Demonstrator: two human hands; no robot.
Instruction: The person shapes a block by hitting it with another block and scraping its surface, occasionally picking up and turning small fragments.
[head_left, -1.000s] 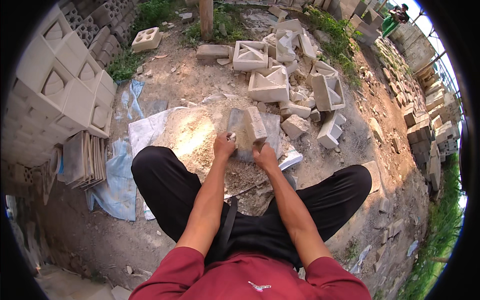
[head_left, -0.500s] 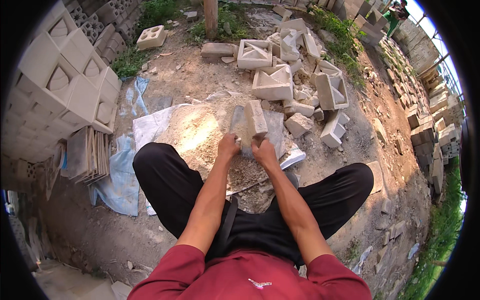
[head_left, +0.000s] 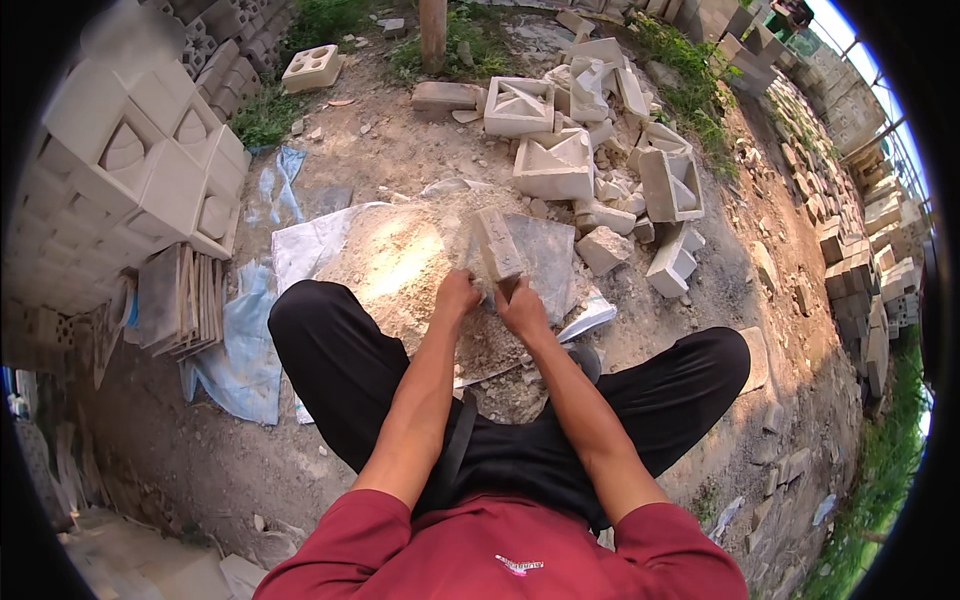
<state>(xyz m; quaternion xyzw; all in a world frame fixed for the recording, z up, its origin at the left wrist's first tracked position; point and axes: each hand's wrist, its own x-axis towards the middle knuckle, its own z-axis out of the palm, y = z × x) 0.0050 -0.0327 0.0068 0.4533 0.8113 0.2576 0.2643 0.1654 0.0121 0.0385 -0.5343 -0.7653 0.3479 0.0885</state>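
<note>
My right hand (head_left: pixel 523 307) is closed at the near end of a pale, dusty oblong block (head_left: pixel 494 240), which tilts up and away from me. The block's near end is dark, and how the fingers grip there is partly hidden. Beside it, my left hand (head_left: pixel 458 294) is curled low over the crushed rubble; whatever its fingers hold is too small to make out. A flat grey slab (head_left: pixel 546 250) lies under and beyond the block. Pale crumbled rubble (head_left: pixel 390 255) is heaped to the left on a white sheet (head_left: pixel 303 248).
Broken hollow blocks (head_left: pixel 553 167) are piled ahead to the right. Stacked pale blocks (head_left: pixel 150 150) stand at left, above leaning thin boards (head_left: pixel 180 295) and a torn blue sheet (head_left: pixel 240 345). A wooden post (head_left: pixel 433 35) rises ahead. More blocks (head_left: pixel 855 275) line the right side.
The oblong block has swung to the left, toward my left hand, and leans more. My right hand has shifted slightly left with it. My left hand stays almost in place.
</note>
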